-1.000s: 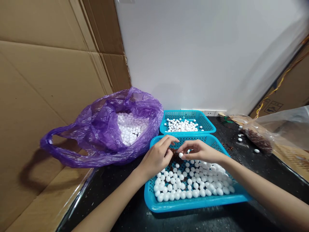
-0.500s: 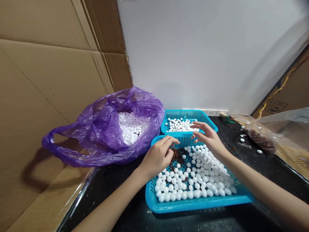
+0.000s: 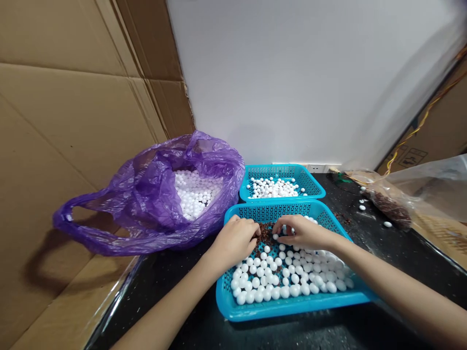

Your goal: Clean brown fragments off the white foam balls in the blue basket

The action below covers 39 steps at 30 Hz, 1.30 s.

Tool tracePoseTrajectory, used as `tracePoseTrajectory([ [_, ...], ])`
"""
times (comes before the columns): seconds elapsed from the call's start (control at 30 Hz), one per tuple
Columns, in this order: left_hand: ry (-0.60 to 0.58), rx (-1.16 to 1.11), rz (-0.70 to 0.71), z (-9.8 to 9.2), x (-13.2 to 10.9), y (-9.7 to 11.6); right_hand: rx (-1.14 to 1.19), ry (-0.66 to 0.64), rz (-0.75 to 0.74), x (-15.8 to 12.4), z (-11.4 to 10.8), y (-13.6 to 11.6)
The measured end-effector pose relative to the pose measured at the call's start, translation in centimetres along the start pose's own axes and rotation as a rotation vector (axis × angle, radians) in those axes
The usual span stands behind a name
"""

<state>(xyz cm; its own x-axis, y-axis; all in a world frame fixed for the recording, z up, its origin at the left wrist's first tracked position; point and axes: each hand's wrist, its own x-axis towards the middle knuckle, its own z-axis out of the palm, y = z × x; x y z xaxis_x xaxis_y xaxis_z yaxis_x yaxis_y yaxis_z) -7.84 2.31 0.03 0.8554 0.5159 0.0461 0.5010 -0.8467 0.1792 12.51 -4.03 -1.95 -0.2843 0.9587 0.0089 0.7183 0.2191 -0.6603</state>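
The near blue plastic basket (image 3: 255,315) contains many white balls (image 3: 290,290) and, toward its back left, a small heap of dark brown bits (image 3: 265,235). My left hand (image 3: 239,238) reaches over the basket's left side, fingers curled and closed at the edge of the heap; what is between its fingertips is hidden. Across from it, my right hand (image 3: 301,231) is low in the basket above the balls. Its thumb and fingertips close on one small white ball (image 3: 275,236) beside the brown bits.
Behind stands a second blue basket (image 3: 319,189) with more white balls. An open purple plastic bag (image 3: 146,194) full of white balls lies at left by cardboard. At right are a clear bag of brown bits (image 3: 392,209), loose balls (image 3: 387,224) and a yellow cord (image 3: 401,141).
My right hand has come down from above the back basket's front edge into the near basket and closed on a ball. My left fingers have curled down to the brown bits.
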Motion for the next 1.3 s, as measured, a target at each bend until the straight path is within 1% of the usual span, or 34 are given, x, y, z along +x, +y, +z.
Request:
tracePoseTrajectory([
  [0.13, -0.004, 0.011, 0.002, -0.1, 0.0, 0.1, -0.009, 0.010, -0.014, 0.0, -0.1, 0.0],
  [0.3, 0.001, -0.011, 0.008, -0.1, -0.1, 0.2, -0.074, -0.039, -0.091, -0.1, -0.4, -0.1],
  [0.4, -0.007, -0.017, 0.022, -0.2, -0.2, 0.2, -0.109, -0.031, -0.102, -0.2, -0.5, -0.1],
  [0.47, -0.027, -0.009, 0.027, -0.4, -0.2, 0.2, -0.111, -0.020, -0.113, -0.2, -0.5, -0.2],
  [0.57, -0.040, 0.001, 0.028, -0.5, -0.2, 0.3, -0.073, -0.037, -0.176, -0.2, -0.5, -0.6],
  [0.73, 0.000, -0.006, 0.047, -0.3, -0.2, 0.2, -0.040, -0.070, -0.283, -0.2, -0.1, -1.0],
  [0.83, 0.019, -0.023, 0.049, -0.2, -0.2, 0.1, -0.070, -0.087, -0.286, -0.2, 0.3, -0.9],
  [0.9, 0.039, -0.047, 0.049, -0.2, -0.3, 0.0, -0.072, -0.076, -0.289, -0.1, 0.5, -0.9],
  [1.03, 0.075, -0.101, 0.041, -0.2, -0.3, 0.0, -0.012, -0.059, -0.340, -0.1, 0.7, -1.1],
  [1.17, 0.079, -0.126, 0.003, -0.3, -0.3, 0.1, 0.020, -0.127, -0.397, -0.1, 1.0, -1.4],
  [1.3, 0.110, -0.141, -0.019, -0.3, -0.3, 0.2, 0.025, -0.138, -0.374, 0.0, 1.3, -1.4],
])
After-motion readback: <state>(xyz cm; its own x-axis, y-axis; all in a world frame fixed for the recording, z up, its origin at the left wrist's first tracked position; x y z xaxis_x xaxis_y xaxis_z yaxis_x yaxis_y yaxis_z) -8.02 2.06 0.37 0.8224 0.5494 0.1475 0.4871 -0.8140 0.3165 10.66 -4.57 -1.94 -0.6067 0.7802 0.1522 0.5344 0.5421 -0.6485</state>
